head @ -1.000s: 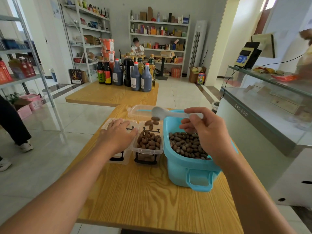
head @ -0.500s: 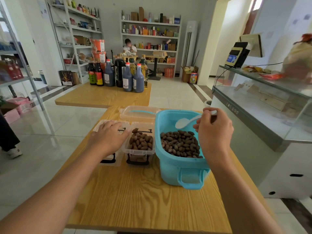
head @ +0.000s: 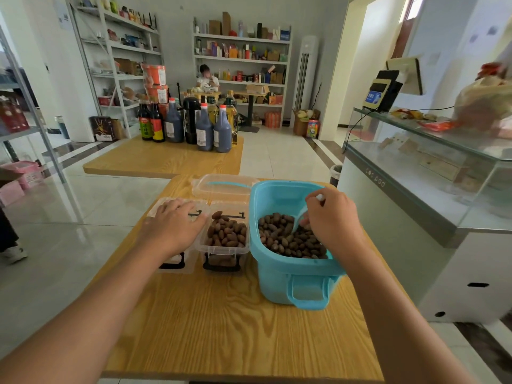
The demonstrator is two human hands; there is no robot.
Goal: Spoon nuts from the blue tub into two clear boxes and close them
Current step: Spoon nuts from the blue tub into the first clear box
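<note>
Wooden table point(head: 221, 328) carries the blue tub point(head: 279, 275) at its right edge; the open clear box point(head: 225, 245) touches its left. Right hand point(head: 332, 220) grips the spoon point(head: 302, 214) among the nuts point(head: 277, 234); left hand point(head: 171, 225) rests flat on the closed box point(head: 177, 266).

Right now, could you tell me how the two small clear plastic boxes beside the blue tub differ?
The clear box next to the blue tub stands open and is heaped with brown nuts; the clear box on the far side has its lid on, under the flat left hand, and its contents cannot be seen. Both are transparent, with black front latches, side by side on the wooden table.
</note>
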